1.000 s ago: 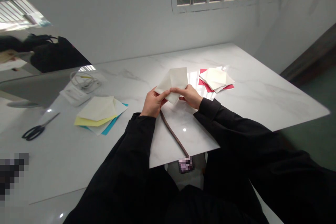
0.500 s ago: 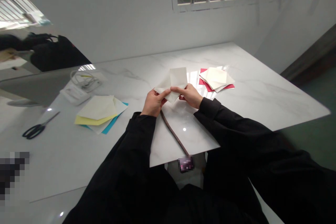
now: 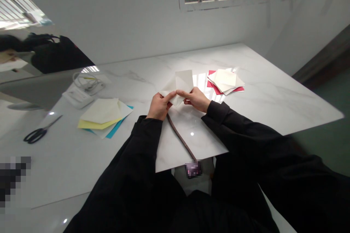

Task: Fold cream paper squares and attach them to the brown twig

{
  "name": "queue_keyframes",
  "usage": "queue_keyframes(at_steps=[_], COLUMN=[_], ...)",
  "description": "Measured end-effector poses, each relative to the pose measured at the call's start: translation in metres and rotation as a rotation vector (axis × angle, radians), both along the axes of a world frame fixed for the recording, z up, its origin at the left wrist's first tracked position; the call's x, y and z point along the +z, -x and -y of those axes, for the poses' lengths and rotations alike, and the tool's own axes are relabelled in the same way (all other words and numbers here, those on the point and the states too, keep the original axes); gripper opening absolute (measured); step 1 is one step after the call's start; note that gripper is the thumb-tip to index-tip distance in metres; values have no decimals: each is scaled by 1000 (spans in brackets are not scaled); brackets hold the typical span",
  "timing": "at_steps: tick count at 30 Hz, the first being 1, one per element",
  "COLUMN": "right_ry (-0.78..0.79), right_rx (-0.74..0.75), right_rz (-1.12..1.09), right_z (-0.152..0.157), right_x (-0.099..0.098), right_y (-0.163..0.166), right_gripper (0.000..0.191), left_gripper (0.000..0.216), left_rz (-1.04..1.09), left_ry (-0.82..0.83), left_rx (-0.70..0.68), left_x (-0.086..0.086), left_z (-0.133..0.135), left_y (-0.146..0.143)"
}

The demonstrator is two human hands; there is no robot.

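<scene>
Between my two hands is a sheet of off-white paper (image 3: 183,80), partly folded, with creases running across it and a pointed corner toward me. My left hand (image 3: 158,106) pinches its left side, the thumb lying on top near the middle. On the other side my right hand (image 3: 197,99) grips the paper, its thumb or forefinger meeting the left thumb at the centre. The fingers underneath are mostly hidden. Below the hands, a thin brown cord or stick (image 3: 180,139) runs down to the near table edge.
Scissors (image 3: 41,133) with black handles lie at left, near a stack of white, yellow and blue paper (image 3: 102,116). Behind it are a white cable (image 3: 89,84) and a white box (image 3: 78,97). Cream and red sheets (image 3: 225,81) lie at right on the marble-patterned table (image 3: 287,105).
The folded paper and both hands have shifted very slightly to the left. Both hands keep their hold, and the sheets around them lie as before.
</scene>
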State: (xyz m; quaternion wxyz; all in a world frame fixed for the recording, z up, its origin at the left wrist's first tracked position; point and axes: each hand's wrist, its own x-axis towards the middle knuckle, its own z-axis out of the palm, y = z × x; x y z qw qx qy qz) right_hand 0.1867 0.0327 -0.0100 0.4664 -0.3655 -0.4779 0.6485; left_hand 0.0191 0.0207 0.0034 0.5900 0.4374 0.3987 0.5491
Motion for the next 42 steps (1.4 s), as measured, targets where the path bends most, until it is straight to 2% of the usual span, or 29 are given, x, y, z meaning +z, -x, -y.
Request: queue_keyframes(at_steps=[5,9,11,16,21,25,29,34,38,42], right_ry=[28,5,-53,-228,-377,-470,-439,-353,-253,-270], right_rx=[87,-23,-75,-86,-218,-269,-216,-207,-254,-234], right_rz=[20,27,56,178,350,446,379,250,178,162], right_z=[-6,-15,-19,-21,-19,-12,-6,-13,-16,-10], right_x=[6,4,1,-7,-12,-4,3,-3,-6,-2], right_y=[-9,-16,-18,-17,-14,-14,-13,-10,-9,-10], right_gripper=[50,49,48,42,33,42,52,59,65,61], left_gripper=[52,59,62,63,59,54,50,54,58,63], left_rz=[11,37,39,22,16,2,-21,-9,-16,-44], left_ry=[-5,-7,6,6,25,36,50,46,37,47], left_rx=[15,41,24,-28,-7,14,37,30,-45,-132], left_x=[2,4,5,3,-1,-1,3,7,8,7], left_z=[0,1,1,1,-2,-1,2,6,9,11], left_y=[2,3,3,2,3,3,3,3,3,3])
